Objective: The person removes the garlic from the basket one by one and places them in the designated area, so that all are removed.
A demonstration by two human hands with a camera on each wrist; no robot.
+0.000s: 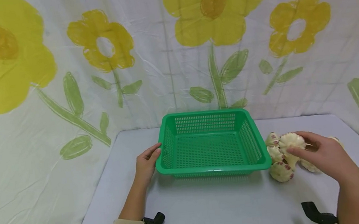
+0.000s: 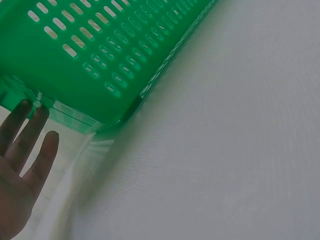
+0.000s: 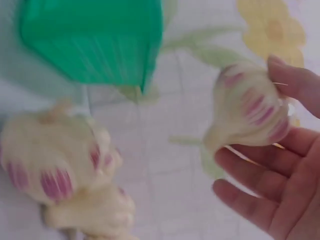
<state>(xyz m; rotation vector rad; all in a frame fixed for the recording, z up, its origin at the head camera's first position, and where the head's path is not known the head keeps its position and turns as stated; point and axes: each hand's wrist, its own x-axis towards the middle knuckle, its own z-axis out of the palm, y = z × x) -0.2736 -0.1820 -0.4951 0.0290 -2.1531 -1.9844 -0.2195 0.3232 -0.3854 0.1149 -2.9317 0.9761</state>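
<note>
My left hand [image 1: 146,162] is at the left side of a green plastic basket [image 1: 212,171], its fingertips against the outside near the rim. In the left wrist view the fingers [image 2: 31,137] stretch out straight toward the basket wall. My right hand [image 1: 324,154] holds a garlic bulb [image 1: 291,142] between thumb and fingers, right of the basket. That bulb, whitish with purple patches, shows raised in the right wrist view. Several more garlic bulbs [image 1: 281,171] lie on the table close to the basket's right side, some partly hidden behind the right hand.
The basket stands on a white table [image 1: 214,206] and shows nothing inside it. Behind the table hangs a white cloth [image 1: 155,92] printed with yellow flowers. A black wrist mount [image 1: 317,214] sits on the right wrist, another [image 1: 154,220] on the left.
</note>
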